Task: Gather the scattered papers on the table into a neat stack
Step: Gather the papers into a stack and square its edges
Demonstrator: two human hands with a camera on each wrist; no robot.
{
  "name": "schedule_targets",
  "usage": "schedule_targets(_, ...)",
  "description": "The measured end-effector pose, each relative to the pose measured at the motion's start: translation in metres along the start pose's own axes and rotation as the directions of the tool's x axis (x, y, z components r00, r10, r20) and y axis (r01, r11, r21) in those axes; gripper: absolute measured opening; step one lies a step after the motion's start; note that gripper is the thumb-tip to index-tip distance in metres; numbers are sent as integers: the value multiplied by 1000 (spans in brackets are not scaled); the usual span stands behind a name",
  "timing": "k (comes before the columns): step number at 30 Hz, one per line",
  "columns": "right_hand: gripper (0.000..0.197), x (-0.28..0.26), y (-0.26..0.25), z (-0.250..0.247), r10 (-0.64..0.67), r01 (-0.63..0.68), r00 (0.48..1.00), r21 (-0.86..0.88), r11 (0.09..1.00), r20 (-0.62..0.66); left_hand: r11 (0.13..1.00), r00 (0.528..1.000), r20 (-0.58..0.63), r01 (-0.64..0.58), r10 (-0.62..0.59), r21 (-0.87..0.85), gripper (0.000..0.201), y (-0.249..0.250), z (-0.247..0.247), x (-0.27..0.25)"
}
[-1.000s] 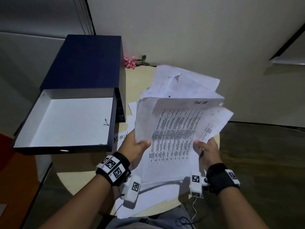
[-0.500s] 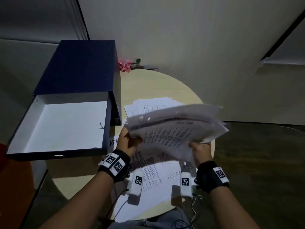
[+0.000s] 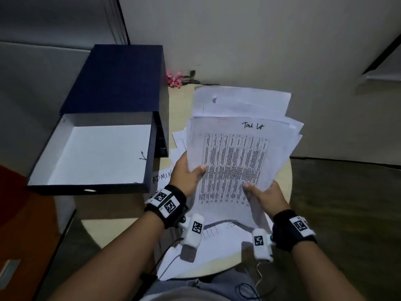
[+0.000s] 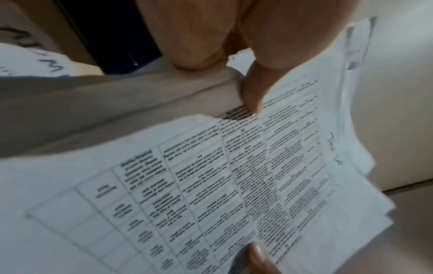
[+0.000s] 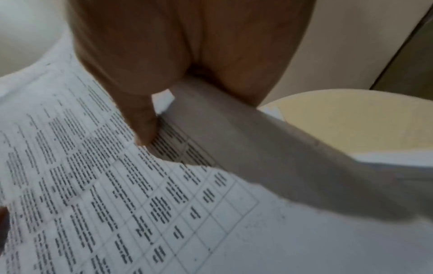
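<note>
A loose bundle of white papers (image 3: 236,135) is held up over the round table, fanned unevenly; its top sheet carries a printed table and handwritten words. My left hand (image 3: 186,172) grips the bundle's left edge, thumb on the top sheet. My right hand (image 3: 262,192) grips its lower right edge, thumb on top. In the left wrist view the thumb presses the printed sheet (image 4: 234,176). In the right wrist view the thumb pinches the same papers (image 5: 117,194). More papers (image 3: 217,246) lie flat on the table beneath, one (image 3: 161,175) with handwritten letters.
An open dark blue box (image 3: 93,148) with a white inside stands at the left, its lid (image 3: 121,79) raised behind it. Pink flowers (image 3: 174,79) lie at the table's far edge. The round beige table (image 3: 284,183) ends just right of my right hand.
Half a second ago the bundle was tipped low and nearly flat; now both hands have raised it and tilted it back upright, facing me, with the same grips.
</note>
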State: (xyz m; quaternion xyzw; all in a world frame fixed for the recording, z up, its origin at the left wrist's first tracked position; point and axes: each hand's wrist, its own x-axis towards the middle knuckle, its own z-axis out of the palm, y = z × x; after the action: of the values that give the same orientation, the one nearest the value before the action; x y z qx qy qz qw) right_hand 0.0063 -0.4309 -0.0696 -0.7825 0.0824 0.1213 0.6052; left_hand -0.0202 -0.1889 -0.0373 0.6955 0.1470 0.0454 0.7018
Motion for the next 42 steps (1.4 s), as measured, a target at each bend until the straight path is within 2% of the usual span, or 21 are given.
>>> schedule_targets(1, 34, 1, 7, -2, 19, -18, 999, -45, 999, 26, 999, 999, 0, 32, -32, 6, 38, -6, 2, -2)
schedule_targets(3, 12, 0, 17, -1, 56, -57, 998, 5, 998, 27, 979, 993, 0, 118, -120, 166, 44, -29, -1, -3)
schedule_targets(5, 7, -2, 30, 1, 131, -130, 989, 19, 991, -63, 884, 960, -90, 279, -264, 374, 54, -67, -18, -3)
schedule_targets(7, 16, 2, 52, 0, 237, -235, 960, 30, 971, -152, 696, 860, -266, 508, -435, 508, 59, -102, -50, -7)
schedule_targets(8, 21, 4, 65, -1, 306, -304, 934, 35, 952, -187, 554, 774, -349, 625, -528, 550, 58, -118, -66, -11)
schedule_targets(10, 26, 5, 86, -2, 420, -425, 883, 22, 905, -211, 326, 626, -467, 753, -624, 572, 64, -146, -94, -23)
schedule_targets(11, 26, 6, 97, -2, 457, -464, 866, 12, 886, -202, 284, 596, -491, 772, -635, 569, 68, -151, -100, -29)
schedule_targets(13, 29, 4, 106, 1, 502, -508, 847, 11, 861, -177, 353, 626, -471, 761, -621, 545, 77, -139, -93, -36)
schedule_targets(14, 31, 4, 108, 3, 495, -506, 849, -11, 863, -183, 399, 617, -451, 775, -645, 490, 81, -138, -86, -36)
schedule_targets(17, 31, 4, 104, 9, 447, -470, 873, -90, 878, -195, 501, 625, -424, 780, -656, 375, 68, -133, -73, -29)
schedule_targets(20, 29, 1, 102, 11, 438, -468, 876, -134, 873, -203, 504, 618, -431, 786, -658, 358, 51, -122, -73, -27)
schedule_targets(21, 30, 1, 102, 11, 435, -467, 877, -146, 872, -206, 504, 632, -436, 775, -641, 382, 43, -122, -73, -28)
schedule_targets(22, 31, 0, 104, 11, 438, -472, 875, -157, 868, -207, 470, 632, -432, 772, -644, 428, 37, -121, -73, -29)
schedule_targets(24, 29, -1, 103, 12, 439, -473, 875, -171, 864, -202, 439, 669, -442, 734, -598, 518, 30, -119, -70, -29)
schedule_targets(26, 25, -2, 101, 13, 439, -474, 875, -182, 861, -204, 540, 742, -399, 668, -539, 512, 34, -117, -61, -29)
schedule_targets(28, 21, -4, 100, 13, 437, -475, 875, -189, 860, -210, 626, 801, -367, 599, -473, 499, 32, -111, -50, -30)
schedule_targets(30, 20, -5, 97, 14, 434, -475, 874, -201, 857, -219, 643, 866, -349, 500, -358, 581, 29, -103, -43, -31)
schedule_targets(31, 21, -4, 98, 15, 429, -471, 877, -204, 858, -217, 626, 900, -326, 435, -288, 647, 29, -95, -40, -32)
schedule_targets(34, 24, -4, 96, 16, 427, -468, 880, -218, 857, -209, 452, 981, -168, 193, -95, 871, 32, -69, -35, -37)
schedule_targets(37, 23, -5, 95, 16, 418, -459, 884, -226, 859, -210, 424, 993, -61, 13, 99, 905, 34, -32, -32, -39)
schedule_targets(42, 21, -11, 89, 15, 415, -458, 884, -218, 862, -215, 492, 929, 42, -233, 367, 839, 49, 41, -26, -49)
